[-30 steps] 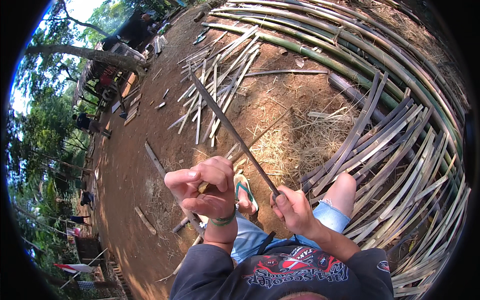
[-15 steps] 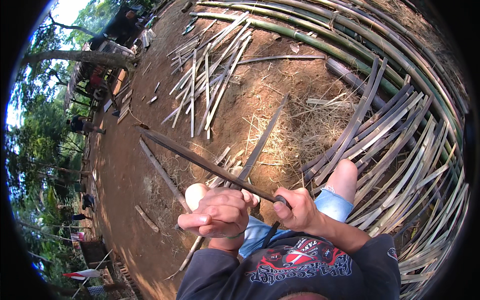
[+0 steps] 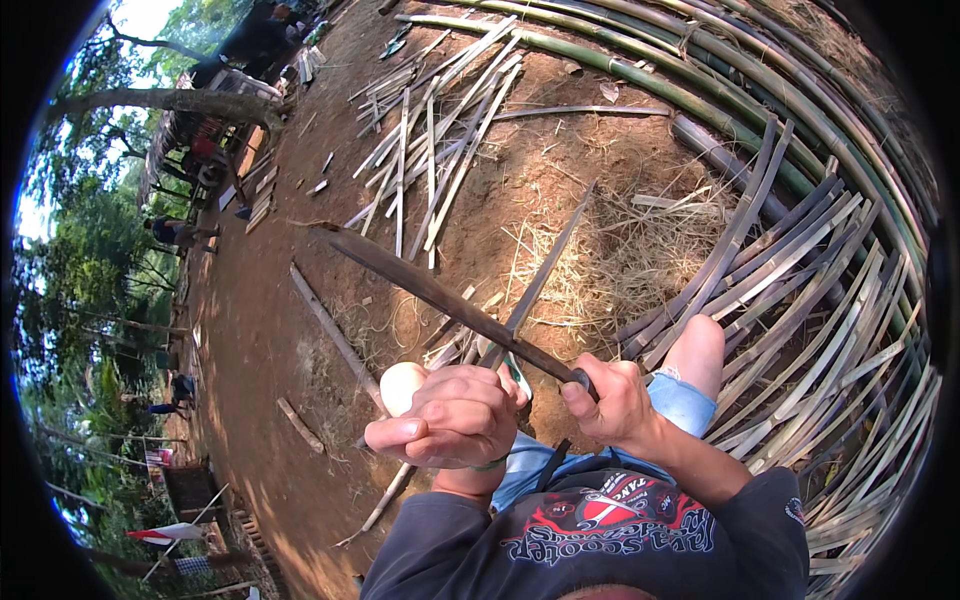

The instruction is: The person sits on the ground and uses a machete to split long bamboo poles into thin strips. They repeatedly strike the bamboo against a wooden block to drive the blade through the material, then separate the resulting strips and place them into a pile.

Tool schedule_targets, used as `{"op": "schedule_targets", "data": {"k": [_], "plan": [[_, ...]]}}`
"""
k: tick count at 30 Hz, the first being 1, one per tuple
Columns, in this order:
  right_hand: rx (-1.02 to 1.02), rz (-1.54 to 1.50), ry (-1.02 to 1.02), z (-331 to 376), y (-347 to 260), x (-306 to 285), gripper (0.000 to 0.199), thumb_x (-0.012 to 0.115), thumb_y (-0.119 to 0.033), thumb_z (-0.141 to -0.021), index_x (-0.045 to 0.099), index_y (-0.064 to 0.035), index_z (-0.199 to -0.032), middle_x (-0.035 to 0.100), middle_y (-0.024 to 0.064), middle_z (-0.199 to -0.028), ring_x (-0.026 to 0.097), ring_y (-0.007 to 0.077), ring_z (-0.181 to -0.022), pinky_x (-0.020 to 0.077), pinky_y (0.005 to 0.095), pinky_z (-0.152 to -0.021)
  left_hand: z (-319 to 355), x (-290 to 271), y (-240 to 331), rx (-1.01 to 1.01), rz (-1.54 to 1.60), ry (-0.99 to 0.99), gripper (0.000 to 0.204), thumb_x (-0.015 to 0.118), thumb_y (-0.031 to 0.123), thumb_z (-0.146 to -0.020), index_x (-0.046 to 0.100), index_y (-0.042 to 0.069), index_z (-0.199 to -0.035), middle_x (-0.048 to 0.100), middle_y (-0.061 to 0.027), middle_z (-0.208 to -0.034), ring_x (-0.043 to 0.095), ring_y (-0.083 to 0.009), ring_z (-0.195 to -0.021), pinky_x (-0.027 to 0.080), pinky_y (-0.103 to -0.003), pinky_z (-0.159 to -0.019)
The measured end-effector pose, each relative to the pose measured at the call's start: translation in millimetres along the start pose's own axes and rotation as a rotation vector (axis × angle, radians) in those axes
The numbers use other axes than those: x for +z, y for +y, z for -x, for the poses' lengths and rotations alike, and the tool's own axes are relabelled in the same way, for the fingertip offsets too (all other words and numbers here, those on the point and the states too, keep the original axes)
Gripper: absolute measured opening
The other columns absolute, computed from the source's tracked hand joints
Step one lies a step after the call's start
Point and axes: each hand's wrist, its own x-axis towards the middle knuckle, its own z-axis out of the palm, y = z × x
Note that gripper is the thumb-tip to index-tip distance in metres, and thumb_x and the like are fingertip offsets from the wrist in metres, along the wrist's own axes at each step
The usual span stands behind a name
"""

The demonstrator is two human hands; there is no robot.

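My right hand [image 3: 615, 400] is closed round the near end of a dark brown bamboo strip [image 3: 425, 290]. The strip slants away to the far left, its far tip frayed into a curl. Beside it my left hand [image 3: 450, 415] is a fist, thumb pointing left, under the strip's near half; what it holds is hidden. A long grey tapering length [image 3: 550, 265], like a blade or a slat, crosses beneath the strip and runs down to the fist; whether I grip it cannot be told. A pale rounded shape [image 3: 402, 388], perhaps my knee, shows behind the left hand.
Split bamboo slats [image 3: 790, 370] are heaped at my right, beside long green poles [image 3: 640, 75] curving along the far right. More pale slats [image 3: 435, 150] lie ahead. Dry shavings [image 3: 640, 250] cover bare soil. A thin log [image 3: 335, 325] lies left; people [image 3: 175, 230] stand farther off.
The view has shifted, so the ground sits slightly further right. Both hands and the strip have moved a little right in the picture; the right hand keeps its grip.
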Motion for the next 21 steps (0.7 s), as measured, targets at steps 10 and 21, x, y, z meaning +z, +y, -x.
{"op": "schedule_targets", "data": {"k": [10, 21], "plan": [[0.23, 0.082, 0.073, -4, 40, -5, 0.041, 0.056, -0.036, -0.096, 0.056, 0.0007, -0.079, 0.057, 0.022, -0.057, 0.062, 0.0422, -0.056, 0.048, 0.0468, -0.05, -1, 7, 7, 0.028, -0.501, -0.189, 0.052, 0.035, 0.053, -0.092, 0.043, 0.006, -0.07, 0.055, -0.0106, -0.059, 0.054, -0.0236, -0.05, 0.048, -0.041, -0.053], [0.326, 0.176, 0.119, -16, 114, -5, 0.038, 0.055, -0.031, -0.098, 0.055, 0.0013, -0.077, 0.054, 0.0224, -0.057, 0.058, 0.0429, -0.056, 0.0439, 0.0465, -0.05, -16, 12, -2, 0.245, -0.533, -0.225, 0.036, 0.021, 0.045, -0.107, 0.027, 0.013, -0.093, 0.039, -0.0019, -0.052, 0.039, -0.0122, -0.043, 0.039, -0.026, -0.046]]}}
